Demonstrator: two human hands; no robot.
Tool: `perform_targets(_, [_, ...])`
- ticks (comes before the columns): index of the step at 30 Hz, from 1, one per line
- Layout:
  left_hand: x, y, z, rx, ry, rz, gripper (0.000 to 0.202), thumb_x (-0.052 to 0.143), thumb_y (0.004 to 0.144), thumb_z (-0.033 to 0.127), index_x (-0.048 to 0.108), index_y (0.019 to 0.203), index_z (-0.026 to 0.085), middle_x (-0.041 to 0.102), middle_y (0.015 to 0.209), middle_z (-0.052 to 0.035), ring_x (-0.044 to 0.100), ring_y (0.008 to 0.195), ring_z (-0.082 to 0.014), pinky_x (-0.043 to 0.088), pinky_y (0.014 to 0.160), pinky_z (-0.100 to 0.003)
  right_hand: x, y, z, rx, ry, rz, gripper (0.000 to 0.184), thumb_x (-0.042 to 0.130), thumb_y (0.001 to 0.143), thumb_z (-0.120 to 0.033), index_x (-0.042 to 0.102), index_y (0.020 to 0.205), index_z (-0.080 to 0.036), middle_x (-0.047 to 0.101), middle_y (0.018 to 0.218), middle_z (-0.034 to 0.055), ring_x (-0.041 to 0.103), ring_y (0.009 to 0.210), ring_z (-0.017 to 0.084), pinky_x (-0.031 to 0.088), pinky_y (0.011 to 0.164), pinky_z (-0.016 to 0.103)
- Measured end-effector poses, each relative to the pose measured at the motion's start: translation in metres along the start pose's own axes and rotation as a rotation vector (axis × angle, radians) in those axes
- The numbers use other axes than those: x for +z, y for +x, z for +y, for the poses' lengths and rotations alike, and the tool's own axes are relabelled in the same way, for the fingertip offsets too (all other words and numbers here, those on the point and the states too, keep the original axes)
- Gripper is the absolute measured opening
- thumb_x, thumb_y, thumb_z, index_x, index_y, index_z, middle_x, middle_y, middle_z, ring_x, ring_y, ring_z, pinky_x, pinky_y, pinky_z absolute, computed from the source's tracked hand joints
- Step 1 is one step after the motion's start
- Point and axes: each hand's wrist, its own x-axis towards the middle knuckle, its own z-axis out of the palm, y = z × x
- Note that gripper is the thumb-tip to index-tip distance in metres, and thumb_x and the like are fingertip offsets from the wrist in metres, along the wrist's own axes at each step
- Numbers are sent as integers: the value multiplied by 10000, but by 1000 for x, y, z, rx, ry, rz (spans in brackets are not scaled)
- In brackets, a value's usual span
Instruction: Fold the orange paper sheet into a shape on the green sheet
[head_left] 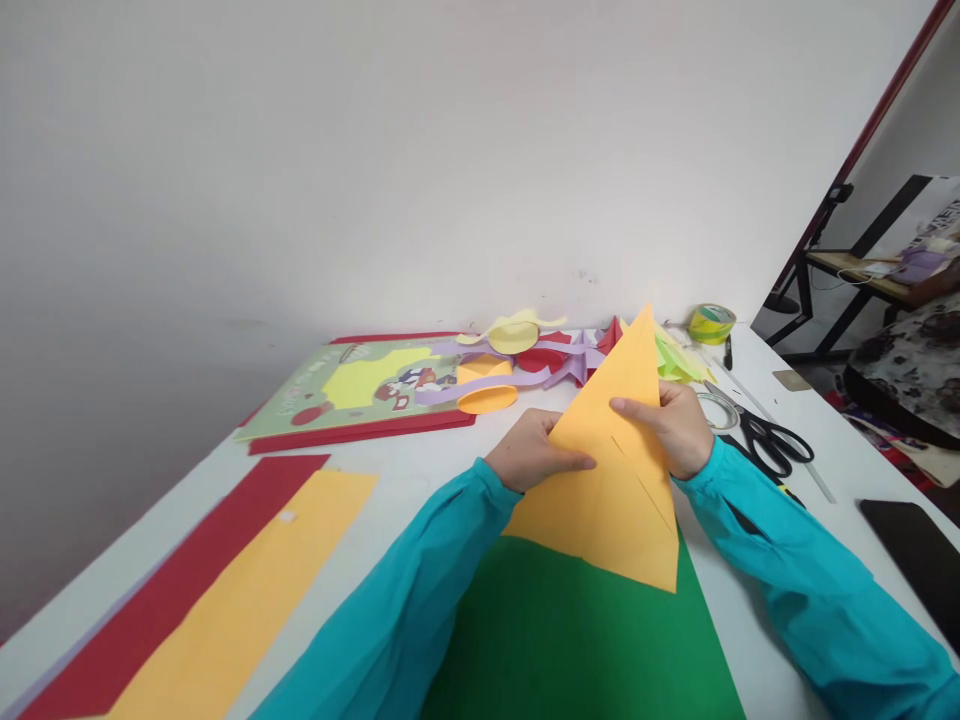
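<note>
Centrally, both hands grip an orange folded paper (611,490), triangular, with its apex pointing away toward the wall. Left hand (529,452) pinches the paper's left edge, thumb on top, fingers underneath and hidden. Right hand (682,430) closes on the right edge nearer the apex, thumb laid across the upper face. The hands are apart, one on each side, each clamped on the paper. The paper's far end is raised; its near lower edge overlaps a green sheet (570,640) lying flat on the white tabletop (420,470). A crease line runs down the triangle's right half. Both arms are in teal sleeves (405,590). Left of the arms, a red strip (150,610) and a yellow strip (247,590) lie flat, side by side and touching. Farther back, near the wall, sits a picture board (352,385) with a red border. Beside it is a cluster of paper cutouts (517,365) in purple, yellow, red and light green. Right of the hands lie black-handled scissors (776,440), with a clear tape ring (720,410) just beside them. A yellow-green tape roll (712,322) stands near the far corner. A dark phone (911,555) lies near the right edge, well apart from the paper.
</note>
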Motion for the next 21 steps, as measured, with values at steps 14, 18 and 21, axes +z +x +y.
perform_targets(14, [-23, -3, 10, 15, 174, 43, 256, 849, 474, 307, 762, 685, 191, 742, 722, -34, 698, 655, -248, 558, 556, -297, -6, 3, -5, -153, 47, 167, 438, 876, 474, -412, 735, 805, -163, 758, 845, 84, 700, 728, 262, 573, 664, 385])
perform_targets(18, [-27, -1, 10, 21, 197, 72, 232, 838, 468, 296, 752, 656, 191, 731, 688, -18, 683, 624, -232, 539, 530, -282, -7, 4, -8, -213, 44, 225, 422, 873, 479, -414, 730, 794, -174, 757, 838, 67, 697, 744, 256, 573, 673, 384])
perform_targets(21, [-30, 1, 8, 41, 218, 105, 226, 839, 461, 286, 743, 635, 177, 721, 675, -24, 674, 620, -234, 534, 536, -289, -7, 5, -9, -260, 36, 249, 412, 866, 497, -424, 725, 795, -177, 756, 848, 66, 696, 760, 260, 574, 690, 395])
